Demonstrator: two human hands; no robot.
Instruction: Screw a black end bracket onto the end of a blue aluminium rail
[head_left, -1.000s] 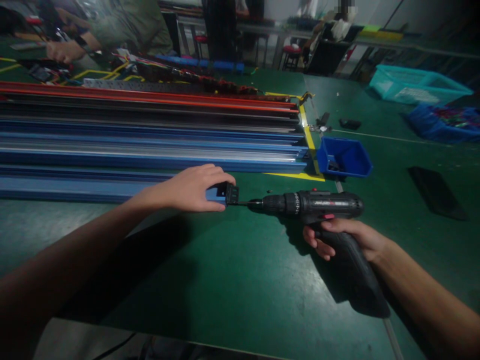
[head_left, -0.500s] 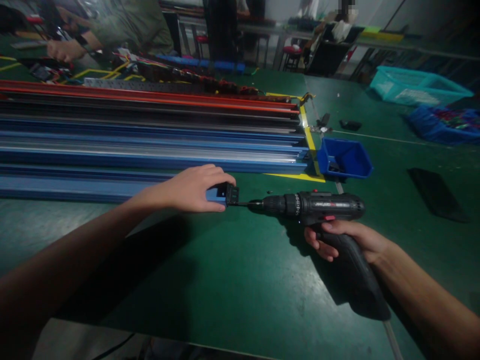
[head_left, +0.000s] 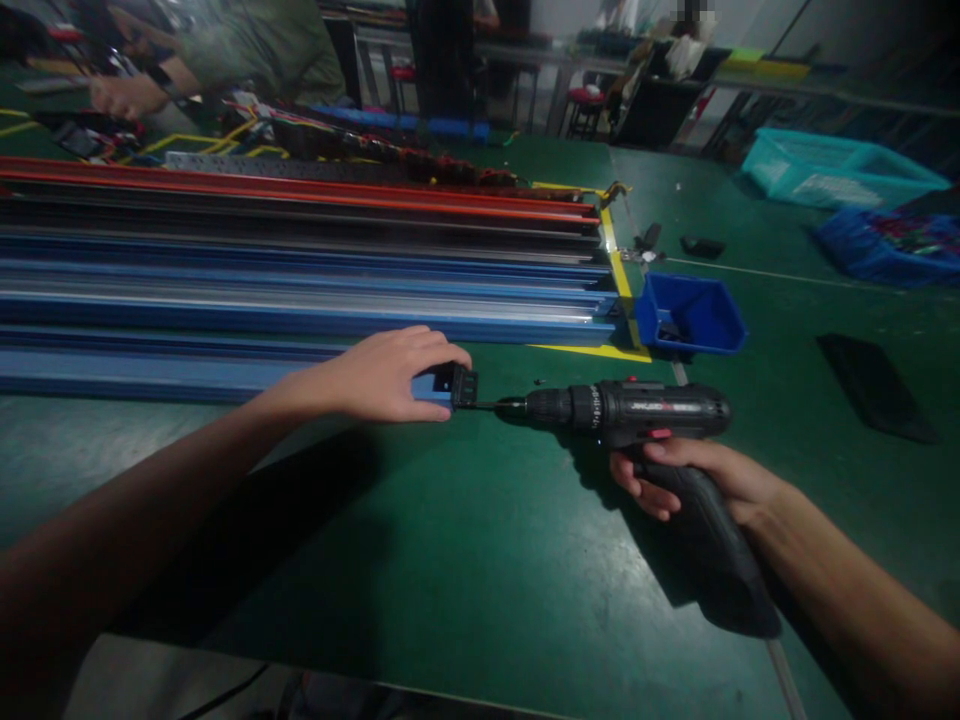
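Two hands were lined up on one axis over the green worktop [head_left: 487, 560]. The left hand [head_left: 390, 375] was clamped on the end of the long blue metal rail [head_left: 150, 372], with its fingers curled over the top and its thumb on the side toward the person. That grip was closed on the rail.

A small black end piece [head_left: 463, 386] sat against the rail's end face, just past the left fingertips. The right hand [head_left: 697, 475] was wrapped shut around the handle of the black cordless drill [head_left: 645, 410].

The drill body lay level, its long axis in line with the rail's. Its chuck pointed away from the right grip and toward the left grip. The thin bit [head_left: 484, 406] bridged chuck and end piece, with its tip touching the piece. I could not tell whether it was seated in a screw head.

The end piece lay just beside the left grip and well apart from the right grip, so the left hand was the nearer. From the left grip, the rail ran back along the forearm's far side.

Beyond the left grip lay a stack of blue, silver and orange rails [head_left: 300, 270]. Beyond the drill, on the far side of the right grip, stood a small blue plastic bin [head_left: 721, 318].
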